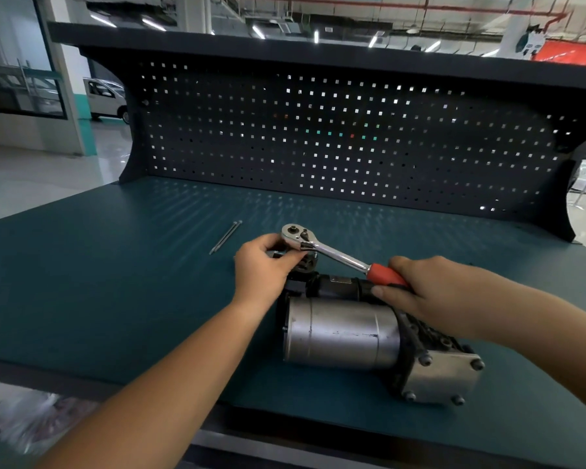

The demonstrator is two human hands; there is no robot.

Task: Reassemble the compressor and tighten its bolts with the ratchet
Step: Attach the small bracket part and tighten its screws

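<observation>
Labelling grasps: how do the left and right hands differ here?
Left hand pinches under the ratchet head; right hand wraps its red handle. Left hand sits by the compressor at its far left corner; right hand lies over its black top. Left fingers are curled; right thumb lies straight. Both hold the ratchet.

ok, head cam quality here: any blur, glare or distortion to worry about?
Head view: wide-angle distortion bows the pegboard and bench edges; light through the pegboard holes reads as bright dots; mild glare on the ratchet head; compressor sharp enough; lower-left corner smeared by blur.
</observation>
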